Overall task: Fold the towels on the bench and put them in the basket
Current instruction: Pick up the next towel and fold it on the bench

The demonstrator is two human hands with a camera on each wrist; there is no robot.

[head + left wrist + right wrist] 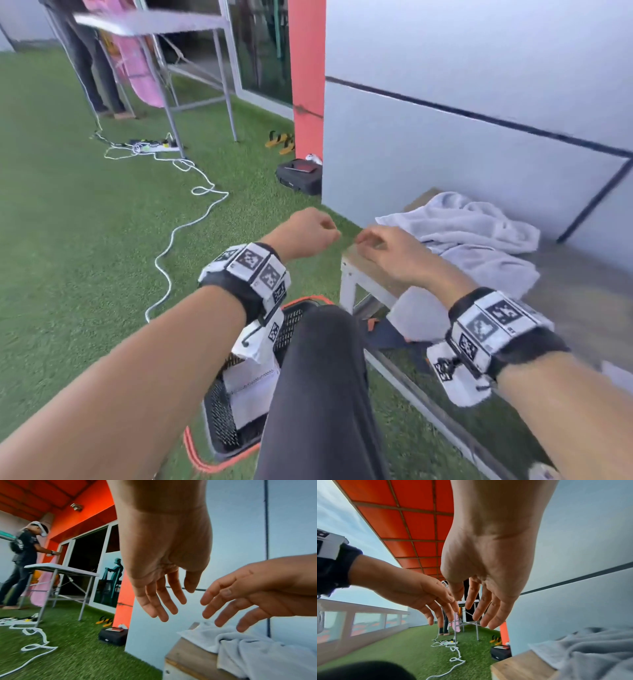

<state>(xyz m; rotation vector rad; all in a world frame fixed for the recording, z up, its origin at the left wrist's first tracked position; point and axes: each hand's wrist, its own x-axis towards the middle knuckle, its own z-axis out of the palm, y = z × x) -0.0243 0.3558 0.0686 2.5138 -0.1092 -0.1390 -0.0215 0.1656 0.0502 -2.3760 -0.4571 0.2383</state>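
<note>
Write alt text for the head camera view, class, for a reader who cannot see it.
Two bare hands, the left hand and right hand, hover empty beside a crumpled white towel on a wooden bench. A black mesh basket sits on green turf by the person's knee.

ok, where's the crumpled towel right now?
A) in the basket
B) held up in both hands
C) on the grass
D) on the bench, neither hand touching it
D: the white towel lies crumpled on the wooden bench, while the left hand and right hand hover with relaxed fingers, holding nothing, near its end.
</note>
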